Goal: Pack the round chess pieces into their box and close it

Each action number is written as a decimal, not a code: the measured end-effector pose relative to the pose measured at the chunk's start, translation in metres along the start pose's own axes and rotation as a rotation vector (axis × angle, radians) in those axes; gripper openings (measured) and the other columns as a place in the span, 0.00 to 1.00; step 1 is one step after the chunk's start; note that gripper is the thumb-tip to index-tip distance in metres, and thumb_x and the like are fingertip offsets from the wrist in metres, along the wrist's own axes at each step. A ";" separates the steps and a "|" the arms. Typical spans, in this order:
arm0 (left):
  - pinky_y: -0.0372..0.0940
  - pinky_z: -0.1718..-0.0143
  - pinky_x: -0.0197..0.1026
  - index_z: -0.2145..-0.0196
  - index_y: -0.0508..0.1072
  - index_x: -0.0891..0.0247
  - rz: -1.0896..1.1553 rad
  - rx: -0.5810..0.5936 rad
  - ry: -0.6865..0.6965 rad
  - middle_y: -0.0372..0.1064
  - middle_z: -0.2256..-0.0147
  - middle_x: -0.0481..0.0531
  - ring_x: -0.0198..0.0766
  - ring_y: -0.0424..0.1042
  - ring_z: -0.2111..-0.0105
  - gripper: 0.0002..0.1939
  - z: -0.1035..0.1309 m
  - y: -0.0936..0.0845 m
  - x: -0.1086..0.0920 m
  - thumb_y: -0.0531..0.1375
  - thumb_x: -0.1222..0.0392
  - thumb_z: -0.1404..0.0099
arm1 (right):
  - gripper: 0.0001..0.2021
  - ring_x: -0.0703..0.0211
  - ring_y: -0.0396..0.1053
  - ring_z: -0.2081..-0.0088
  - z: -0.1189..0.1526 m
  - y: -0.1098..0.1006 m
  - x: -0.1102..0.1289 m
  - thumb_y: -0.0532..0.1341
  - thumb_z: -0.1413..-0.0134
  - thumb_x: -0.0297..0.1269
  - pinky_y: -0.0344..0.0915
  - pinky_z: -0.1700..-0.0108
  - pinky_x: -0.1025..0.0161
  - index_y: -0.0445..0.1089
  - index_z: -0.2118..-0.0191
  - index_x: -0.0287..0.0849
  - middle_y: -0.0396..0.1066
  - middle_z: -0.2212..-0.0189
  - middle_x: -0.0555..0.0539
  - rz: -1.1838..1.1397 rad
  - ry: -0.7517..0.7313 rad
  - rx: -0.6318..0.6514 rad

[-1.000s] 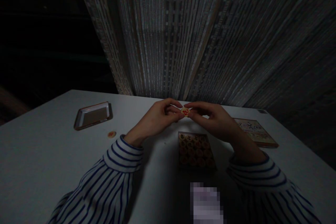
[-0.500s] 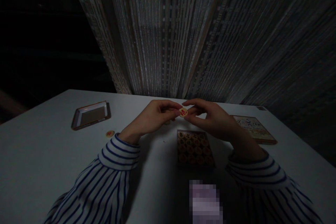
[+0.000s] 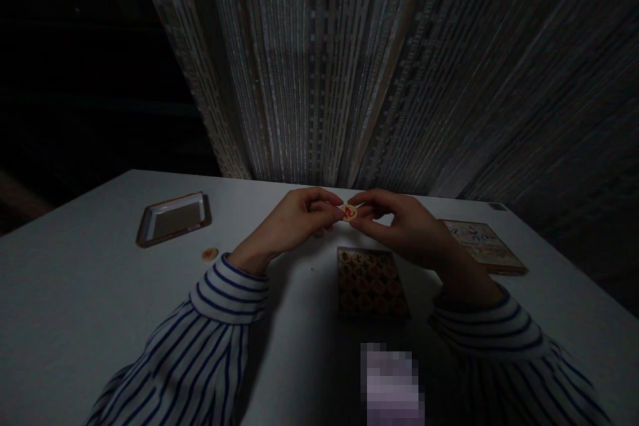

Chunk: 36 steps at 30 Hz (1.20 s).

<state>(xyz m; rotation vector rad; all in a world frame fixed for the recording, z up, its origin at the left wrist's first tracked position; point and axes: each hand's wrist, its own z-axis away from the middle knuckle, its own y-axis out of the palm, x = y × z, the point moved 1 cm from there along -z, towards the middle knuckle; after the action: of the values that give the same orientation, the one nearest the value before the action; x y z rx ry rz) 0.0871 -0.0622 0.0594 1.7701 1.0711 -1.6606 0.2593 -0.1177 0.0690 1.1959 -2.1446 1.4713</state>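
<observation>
Between my two hands, above the far part of the white table, is a round xiangqi piece (image 3: pixel 349 213) with a red character facing me. My left hand (image 3: pixel 304 216) pinches its left edge between thumb and finger. On the opposite edge, my right hand (image 3: pixel 399 223) grips with thumb and fingertips. Below the right hand stands an open box (image 3: pixel 373 316) with rows of round pieces in it, some marked black, some red. Another loose piece (image 3: pixel 210 254) with a red mark lies flat on the table, left of my left wrist.
An empty shallow box lid (image 3: pixel 172 237) lies upturned at the far left of the table (image 3: pixel 100 293). A flat picture-covered box or booklet (image 3: pixel 482 246) rests at the right, partly behind my right wrist. A striped string curtain (image 3: pixel 319 80) hangs beyond the far edge.
The piece has turned a little between my fingers, so its red character sits at a different angle. Both hands stay in nearly the same place.
</observation>
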 end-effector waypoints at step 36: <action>0.60 0.73 0.35 0.70 0.69 0.67 -0.005 0.002 -0.029 0.68 0.79 0.45 0.31 0.66 0.77 0.08 -0.003 0.006 0.007 0.62 0.61 0.47 | 0.12 0.55 0.70 0.64 0.002 -0.007 0.002 0.58 0.46 0.37 0.62 0.62 0.60 0.71 0.57 0.42 0.74 0.65 0.46 0.559 -0.174 0.172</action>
<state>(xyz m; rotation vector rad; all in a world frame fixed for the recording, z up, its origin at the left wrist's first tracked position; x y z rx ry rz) 0.0939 -0.0617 0.0521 1.7410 1.0623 -1.6853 0.2635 -0.1215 0.0740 0.8291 -2.6664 1.8590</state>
